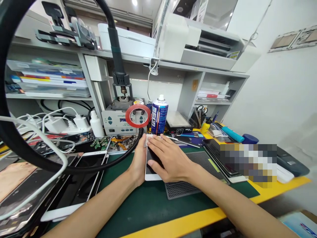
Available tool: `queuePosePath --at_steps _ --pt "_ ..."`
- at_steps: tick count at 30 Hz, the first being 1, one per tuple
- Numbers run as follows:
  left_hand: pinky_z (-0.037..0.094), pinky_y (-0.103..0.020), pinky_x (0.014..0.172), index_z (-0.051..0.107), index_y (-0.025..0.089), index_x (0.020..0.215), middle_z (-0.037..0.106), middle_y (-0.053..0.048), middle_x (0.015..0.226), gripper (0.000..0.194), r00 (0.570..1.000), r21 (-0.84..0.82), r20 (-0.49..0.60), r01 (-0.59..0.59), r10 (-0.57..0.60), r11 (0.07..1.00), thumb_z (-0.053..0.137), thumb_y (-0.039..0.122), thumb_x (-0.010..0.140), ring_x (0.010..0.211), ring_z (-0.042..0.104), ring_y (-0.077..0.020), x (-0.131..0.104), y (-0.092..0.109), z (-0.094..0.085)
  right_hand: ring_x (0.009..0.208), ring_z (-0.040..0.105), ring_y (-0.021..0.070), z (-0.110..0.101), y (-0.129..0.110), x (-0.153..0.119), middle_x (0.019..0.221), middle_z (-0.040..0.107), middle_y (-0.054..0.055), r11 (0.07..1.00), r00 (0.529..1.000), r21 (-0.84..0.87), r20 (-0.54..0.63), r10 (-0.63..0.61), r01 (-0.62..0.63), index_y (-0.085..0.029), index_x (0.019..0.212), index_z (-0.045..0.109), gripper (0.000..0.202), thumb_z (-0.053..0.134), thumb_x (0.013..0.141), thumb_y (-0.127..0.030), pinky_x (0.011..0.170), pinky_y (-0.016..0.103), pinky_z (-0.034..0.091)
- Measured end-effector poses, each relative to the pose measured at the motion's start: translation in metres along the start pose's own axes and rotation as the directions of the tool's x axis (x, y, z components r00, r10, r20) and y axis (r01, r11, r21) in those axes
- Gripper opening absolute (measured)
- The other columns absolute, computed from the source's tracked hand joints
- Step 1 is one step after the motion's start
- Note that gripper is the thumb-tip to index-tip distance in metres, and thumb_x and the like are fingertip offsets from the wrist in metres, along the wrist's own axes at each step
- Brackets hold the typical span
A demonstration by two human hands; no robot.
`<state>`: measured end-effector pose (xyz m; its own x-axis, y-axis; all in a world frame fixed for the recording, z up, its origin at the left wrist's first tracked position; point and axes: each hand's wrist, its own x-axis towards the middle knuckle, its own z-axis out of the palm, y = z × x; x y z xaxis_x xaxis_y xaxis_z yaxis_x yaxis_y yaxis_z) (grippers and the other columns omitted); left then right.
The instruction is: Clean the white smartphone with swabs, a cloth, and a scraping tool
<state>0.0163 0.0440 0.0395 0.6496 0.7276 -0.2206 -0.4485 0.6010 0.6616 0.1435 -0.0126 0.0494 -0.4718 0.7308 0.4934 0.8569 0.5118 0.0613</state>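
Observation:
A white-framed tablet or large phone with a dark screen (151, 169) lies above the green mat. Along its left edge my left hand (138, 160) is closed, thumb up by the top corner. My right hand (170, 158) lies flat across the screen, fingers stretched out and thumb apart, covering much of it. A small white patch (145, 141) shows between my left thumb and right fingertips; I cannot tell whether it is a wipe or part of the frame. Under the right wrist is a grey perforated pad (195, 165). A blue spray can (159, 115) stands just beyond.
A thick black hose (109, 168) loops across the left side. Several phones and screens (81, 178) lie at left, with more stacked phones (218, 155) at right. Behind stand a grey control unit (116, 120), a red tape roll (127, 115) and a white bottle (96, 125).

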Motion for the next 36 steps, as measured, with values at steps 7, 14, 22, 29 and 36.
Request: queuePosePath --at_steps 7,14,22,29,36 --pt "0.055 -0.032 0.067 0.066 0.012 0.096 0.070 -0.009 0.075 0.048 0.997 -0.096 -0.013 0.071 -0.073 0.993 0.047 0.056 0.088 0.070 0.069 -0.0238 0.003 0.006 -0.004 0.137 0.037 0.0284 0.002 -0.006 -0.005 0.142 0.048 0.017 0.999 0.997 0.041 0.063 -0.033 0.030 -0.005 0.137 0.048 0.055 0.043 0.094 -0.039 0.118 0.048 0.023" --pt "0.053 -0.032 0.055 0.061 0.014 0.078 0.069 -0.011 0.069 0.053 0.988 -0.154 -0.006 0.150 -0.153 0.977 0.043 0.063 0.086 0.063 0.067 -0.0244 0.009 0.012 -0.015 0.135 0.041 0.0304 -0.001 -0.021 -0.014 0.141 0.051 0.014 0.991 0.985 0.042 0.112 -0.128 0.124 -0.007 0.135 0.051 0.052 0.043 0.093 -0.035 0.117 0.050 0.025" --pt "0.054 -0.036 0.063 0.064 0.010 0.086 0.069 -0.017 0.077 0.068 0.974 -0.143 0.083 0.221 -0.211 0.965 0.034 0.070 0.084 0.068 0.068 -0.0280 0.015 0.010 -0.024 0.122 0.055 0.0328 -0.001 -0.026 -0.023 0.128 0.062 0.015 0.940 0.941 -0.031 0.011 -0.340 0.340 -0.003 0.122 0.063 0.045 0.049 0.085 -0.024 0.107 0.047 0.043" --pt "0.052 -0.035 0.066 0.064 0.010 0.088 0.069 -0.017 0.080 0.064 0.963 -0.128 0.126 0.253 -0.237 0.959 0.035 0.067 0.085 0.068 0.066 -0.0269 0.016 0.008 -0.024 0.113 0.062 0.0312 -0.003 -0.015 -0.027 0.117 0.068 0.015 0.916 0.912 -0.029 -0.087 -0.400 0.399 -0.004 0.110 0.068 0.037 0.052 0.080 -0.018 0.100 0.045 0.051" --pt "0.050 -0.032 0.060 0.065 0.010 0.085 0.067 -0.016 0.079 0.062 0.950 -0.132 0.120 0.302 -0.287 0.944 0.038 0.066 0.085 0.063 0.062 -0.0238 0.016 0.009 -0.021 0.102 0.068 0.0287 -0.009 0.000 -0.034 0.102 0.073 0.015 0.917 0.908 0.029 -0.157 -0.388 0.397 -0.007 0.100 0.071 0.031 0.054 0.075 -0.013 0.097 0.042 0.054"
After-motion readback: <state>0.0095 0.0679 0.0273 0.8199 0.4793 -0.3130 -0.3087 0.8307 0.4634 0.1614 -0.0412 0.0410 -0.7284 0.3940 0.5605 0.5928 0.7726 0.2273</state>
